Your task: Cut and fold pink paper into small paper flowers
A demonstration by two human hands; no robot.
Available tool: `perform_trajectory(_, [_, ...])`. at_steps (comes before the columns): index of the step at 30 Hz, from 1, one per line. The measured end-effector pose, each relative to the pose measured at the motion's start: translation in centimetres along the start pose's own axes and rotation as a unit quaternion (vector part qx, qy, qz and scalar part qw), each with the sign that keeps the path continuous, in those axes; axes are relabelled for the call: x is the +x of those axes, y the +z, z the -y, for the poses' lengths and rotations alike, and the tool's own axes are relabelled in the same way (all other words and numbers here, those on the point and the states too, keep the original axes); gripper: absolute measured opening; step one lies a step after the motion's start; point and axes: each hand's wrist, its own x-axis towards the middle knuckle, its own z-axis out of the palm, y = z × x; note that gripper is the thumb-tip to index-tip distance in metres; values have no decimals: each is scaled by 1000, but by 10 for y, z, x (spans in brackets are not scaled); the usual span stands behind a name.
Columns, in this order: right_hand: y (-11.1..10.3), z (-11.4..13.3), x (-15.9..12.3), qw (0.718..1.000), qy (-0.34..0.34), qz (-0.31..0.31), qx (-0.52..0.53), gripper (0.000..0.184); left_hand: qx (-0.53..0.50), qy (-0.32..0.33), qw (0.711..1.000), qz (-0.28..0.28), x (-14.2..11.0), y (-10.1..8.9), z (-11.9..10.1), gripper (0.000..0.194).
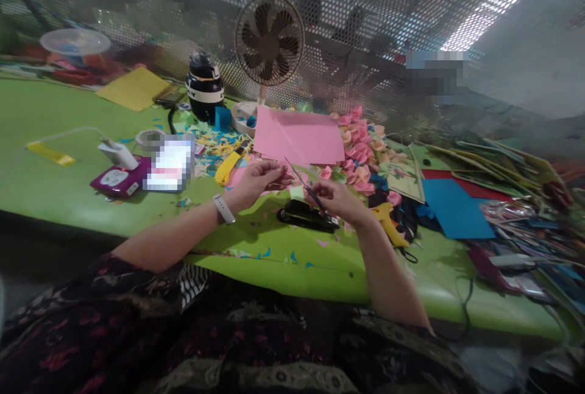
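Up front lies the black stapler (307,218) — just past it the right hand (336,199) grips the scissors (312,194), blades toward the curled left hand (262,182), any hold there unclear — then the pink sheet (299,135), then the fan (269,41).

Behind the fan (269,39), a perforated metal screen (365,35) is rising and letting through daylight, brightest in a slanting streak (489,15) to its upper right, while a long light-green table (283,272) is extending below it to both sides.
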Motion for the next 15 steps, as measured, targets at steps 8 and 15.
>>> perform_trajectory(8, [1,0,1,999,-21,-7,-27,41,-8,-1,1000,2,-2,2,0,28])
perform_trajectory(15, [2,-3,2,998,-35,-22,-48,38,-18,-2,1000,8,-2,2,1,26])
